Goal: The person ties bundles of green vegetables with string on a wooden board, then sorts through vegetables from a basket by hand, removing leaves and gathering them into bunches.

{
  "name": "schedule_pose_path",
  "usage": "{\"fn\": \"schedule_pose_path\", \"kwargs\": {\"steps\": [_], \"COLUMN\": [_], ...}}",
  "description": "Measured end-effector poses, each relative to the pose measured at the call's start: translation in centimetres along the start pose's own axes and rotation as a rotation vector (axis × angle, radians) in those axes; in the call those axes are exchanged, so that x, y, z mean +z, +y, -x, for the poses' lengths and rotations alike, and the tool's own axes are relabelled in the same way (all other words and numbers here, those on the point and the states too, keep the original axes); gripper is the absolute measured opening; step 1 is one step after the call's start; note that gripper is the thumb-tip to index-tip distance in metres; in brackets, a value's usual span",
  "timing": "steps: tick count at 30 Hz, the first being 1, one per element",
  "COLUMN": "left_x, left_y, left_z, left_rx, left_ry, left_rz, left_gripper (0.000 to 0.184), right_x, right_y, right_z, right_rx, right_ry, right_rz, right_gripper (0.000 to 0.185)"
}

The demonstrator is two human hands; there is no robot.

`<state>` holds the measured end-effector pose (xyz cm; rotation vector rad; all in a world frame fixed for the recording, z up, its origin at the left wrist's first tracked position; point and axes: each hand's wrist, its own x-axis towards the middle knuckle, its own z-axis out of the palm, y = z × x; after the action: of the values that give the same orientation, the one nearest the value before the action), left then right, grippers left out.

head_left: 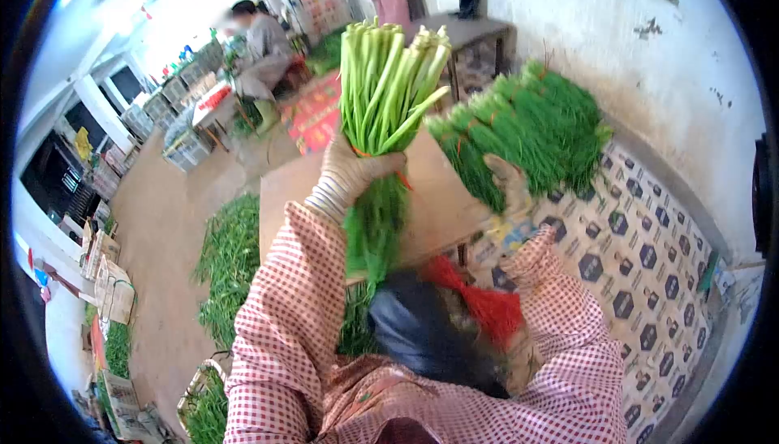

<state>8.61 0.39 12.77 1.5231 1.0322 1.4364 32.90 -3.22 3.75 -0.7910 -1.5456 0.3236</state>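
In the head view my left hand, in a striped work glove, is closed around a bunch of feathery greens. The cut pale-green stems point up and the fine leaves hang down below my fist. An orange-red tie shows around the bunch beside my thumb. Under it stands a small wooden-topped table. My right hand, also gloved and slightly blurred, is apart from the bunch, beyond the table's right edge. Its fingers are extended and nothing shows in them. A bundle of red strings lies by my dark-clad leg.
Tied bunches of greens lie in a row on patterned sheeting by the wall. Loose greens cover floor left of the table. A basket holds more. A co-worker sits at the back; a dark bench stands behind.
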Motion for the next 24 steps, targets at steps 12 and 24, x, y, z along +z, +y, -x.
{"fn": "schedule_pose_path", "kwargs": {"steps": [12, 24], "left_x": [7.3, 14.3], "left_y": [-7.0, -12.4], "left_z": [6.8, 9.8], "left_rx": [-0.146, -0.385], "left_ry": [-0.138, -0.252], "left_rz": [0.998, 1.195], "left_gripper": [0.075, 0.078], "right_x": [-16.6, -18.8], "right_y": [2.0, -4.8], "right_z": [17.8, 3.6], "right_rx": [0.491, 0.828], "right_ry": [-1.137, -0.508], "right_rz": [0.765, -0.059], "right_gripper": [0.057, 0.094]}}
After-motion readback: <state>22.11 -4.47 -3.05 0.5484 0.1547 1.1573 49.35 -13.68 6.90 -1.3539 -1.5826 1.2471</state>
